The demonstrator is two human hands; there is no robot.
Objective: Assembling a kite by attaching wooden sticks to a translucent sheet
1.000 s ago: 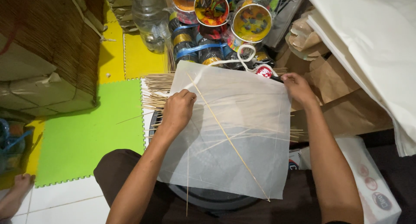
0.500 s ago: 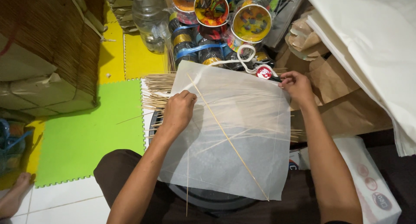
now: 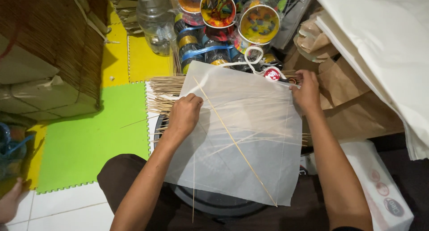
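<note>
A square sheet of thin translucent white paper [image 3: 250, 137] lies over my lap with a thin bamboo stick [image 3: 232, 139] running diagonally across it. My left hand [image 3: 184, 114] presses on the sheet near its upper left edge, fingers curled over the stick's top end. My right hand [image 3: 306, 90] pinches the sheet's upper right corner, beside a small red and white object [image 3: 271, 73]. A bundle of thin bamboo sticks [image 3: 163, 94] lies under the paper, its ends poking out on the left.
Colourful spools of string [image 3: 232, 21] and a clear plastic bottle [image 3: 154, 18] stand ahead. Brown paper [image 3: 353, 106] and a stack of white sheets [image 3: 389, 48] lie right. A woven box [image 3: 49, 48] stands left on green and yellow foam mats [image 3: 94, 141]. A round black tray [image 3: 214, 206] is beneath.
My right hand has slid a little along the top right corner of the paper; the left hand and sheet stay nearly still.
</note>
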